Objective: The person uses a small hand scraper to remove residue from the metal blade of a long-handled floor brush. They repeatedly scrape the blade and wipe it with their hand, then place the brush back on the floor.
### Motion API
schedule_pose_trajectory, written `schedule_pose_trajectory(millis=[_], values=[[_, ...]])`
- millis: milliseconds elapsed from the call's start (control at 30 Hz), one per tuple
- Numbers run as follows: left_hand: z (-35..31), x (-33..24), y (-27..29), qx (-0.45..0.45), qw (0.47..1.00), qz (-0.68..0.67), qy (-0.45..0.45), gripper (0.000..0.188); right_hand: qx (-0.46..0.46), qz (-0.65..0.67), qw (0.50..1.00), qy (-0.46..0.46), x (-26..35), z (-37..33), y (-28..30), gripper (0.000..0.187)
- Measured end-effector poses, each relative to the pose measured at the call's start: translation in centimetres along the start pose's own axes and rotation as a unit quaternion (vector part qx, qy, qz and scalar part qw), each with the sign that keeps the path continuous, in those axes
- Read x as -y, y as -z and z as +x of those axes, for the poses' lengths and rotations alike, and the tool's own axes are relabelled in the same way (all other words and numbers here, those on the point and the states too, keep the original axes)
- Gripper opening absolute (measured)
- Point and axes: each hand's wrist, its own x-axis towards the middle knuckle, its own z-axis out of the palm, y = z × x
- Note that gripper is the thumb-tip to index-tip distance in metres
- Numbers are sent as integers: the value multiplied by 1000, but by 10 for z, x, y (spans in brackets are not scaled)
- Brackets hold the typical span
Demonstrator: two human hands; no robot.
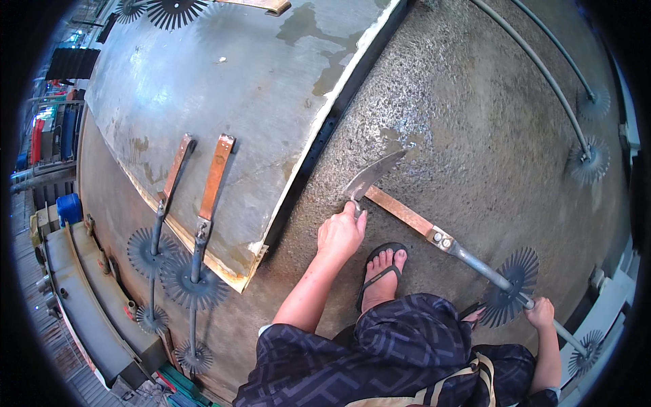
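Observation:
My left hand (341, 234) is closed round a hand tool with a broad, curved, pointed metal blade (373, 174); its handle is hidden in my fingers. The blade lies close to the free end of a flat copper bar (400, 211); I cannot tell whether they touch. Two bolts join this bar to a grey metal rod (485, 270). Further along, my right hand (540, 313) grips the rod just past a dark slotted disc (513, 286). A second slotted disc (587, 353) sits near the rod's lower right end.
A large metal-topped table (264, 88) with a pale edge stands left. Two similar rods with discs (196, 281) rest their copper bars on it. More disc-bearing rods (542, 64) stand at far right. My sandalled foot (383, 271) is on the wet concrete floor (461, 136). A grey trough (88, 298) stands lower left.

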Motion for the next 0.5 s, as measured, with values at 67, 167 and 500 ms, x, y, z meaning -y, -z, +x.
schedule_pose_trajectory(millis=[67, 167, 500], values=[[8, 9, -3, -14, 1000, 17, 7, 32, -1, -4, 1000, 10, 1, 1, 0, 23], [5, 11, -2, -23, 1000, -2, 9, 33, -5, -22, 1000, 19, -6, -1, -4, 24], [-4, 14, -5, 12, 999, 51, -10, 34, 29, -9, 1000, -3, -9, 2, -1, 27]])
